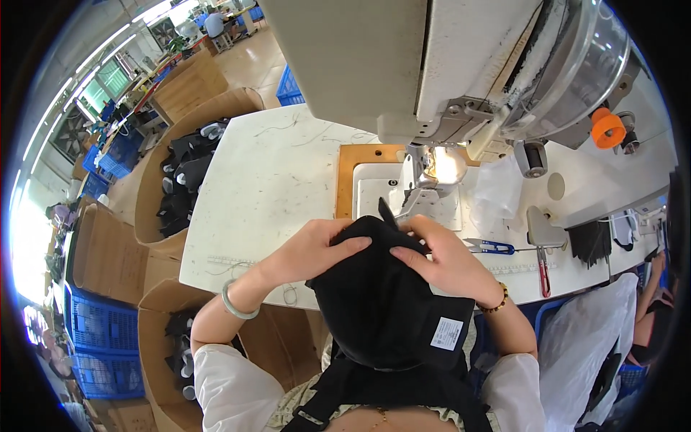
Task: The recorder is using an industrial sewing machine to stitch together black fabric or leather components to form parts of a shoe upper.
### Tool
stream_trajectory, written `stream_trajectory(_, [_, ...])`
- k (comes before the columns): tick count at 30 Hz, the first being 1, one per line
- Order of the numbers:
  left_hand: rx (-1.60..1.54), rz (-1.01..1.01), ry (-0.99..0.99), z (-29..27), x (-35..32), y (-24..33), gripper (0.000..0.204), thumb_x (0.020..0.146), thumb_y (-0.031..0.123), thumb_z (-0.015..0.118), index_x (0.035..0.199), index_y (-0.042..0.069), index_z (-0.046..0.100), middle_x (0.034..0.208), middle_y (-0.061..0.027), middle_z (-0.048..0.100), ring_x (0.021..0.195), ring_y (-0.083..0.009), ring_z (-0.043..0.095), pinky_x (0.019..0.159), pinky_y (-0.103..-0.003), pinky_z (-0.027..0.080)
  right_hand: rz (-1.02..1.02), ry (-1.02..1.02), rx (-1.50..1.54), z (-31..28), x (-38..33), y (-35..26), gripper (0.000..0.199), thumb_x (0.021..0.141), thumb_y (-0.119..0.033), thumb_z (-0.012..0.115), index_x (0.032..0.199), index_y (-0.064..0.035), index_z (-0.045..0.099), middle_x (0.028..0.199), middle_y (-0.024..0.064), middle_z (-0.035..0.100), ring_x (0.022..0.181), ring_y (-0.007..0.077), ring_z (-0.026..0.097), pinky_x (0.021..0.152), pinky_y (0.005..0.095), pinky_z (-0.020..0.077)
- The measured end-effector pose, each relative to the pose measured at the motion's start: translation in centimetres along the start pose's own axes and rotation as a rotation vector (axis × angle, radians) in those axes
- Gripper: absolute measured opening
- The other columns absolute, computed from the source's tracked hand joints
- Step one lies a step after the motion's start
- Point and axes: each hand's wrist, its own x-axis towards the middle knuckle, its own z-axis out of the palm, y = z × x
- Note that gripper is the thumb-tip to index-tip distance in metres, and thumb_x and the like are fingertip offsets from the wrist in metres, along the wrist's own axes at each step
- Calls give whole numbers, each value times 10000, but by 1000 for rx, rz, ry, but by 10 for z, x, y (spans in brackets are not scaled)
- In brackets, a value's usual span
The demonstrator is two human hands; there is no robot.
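Note:
A black fabric cap is held between my two hands, close to my body at the table's front edge. A white label sits on its lower right part. My left hand pinches the cap's upper left edge with the thumb on top. My right hand grips its upper right edge, thumb also on top. A narrow black strip sticks up from the fabric between the hands. Just beyond stands the sewing machine, its lamp lit over the needle area; the cap's far edge lies just short of it.
The white table carries blue-handled thread snips, a red-handled tool and a pile of black strips. Cardboard boxes of black pieces and blue crates stand at left. Another person is at far right.

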Motion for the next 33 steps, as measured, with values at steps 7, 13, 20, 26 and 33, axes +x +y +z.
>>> stream_trajectory(7, [309,81,151,4,-5,6,242,800,206,583,840,-33,585,596,-154,544,512,-194,492,534,-316,416,36,-180,-152,5,10,-12,292,792,-226,608,956,4,532,833,145,602,755,293,603,674,370,465])
stream_trajectory(13, [214,107,166,4,-4,-6,212,772,167,636,868,-20,609,666,-96,594,601,-121,521,589,-274,444,58,-190,-178,3,18,-6,202,732,-95,576,869,-17,450,794,169,561,738,350,564,651,415,436])
stream_trajectory(20, [22,89,67,1,-10,-24,318,758,217,654,961,-21,596,765,-81,638,682,-107,571,634,-277,462,13,-175,-123,1,19,1,212,732,-66,575,882,3,441,820,192,546,785,357,549,677,411,428])
stream_trajectory(26, [366,-138,123,-23,-16,15,324,771,264,633,848,-50,610,657,-100,613,616,-125,559,587,-294,439,71,-259,106,-8,12,-1,328,780,-160,623,1045,-5,508,917,122,603,860,266,598,740,345,461])
stream_trajectory(33, [896,241,735,-70,34,61,275,745,200,580,843,-56,606,709,-246,588,685,-403,571,649,-414,466,130,415,60,-78,-22,23,182,858,-133,537,973,-3,591,839,62,629,776,113,590,700,230,449])
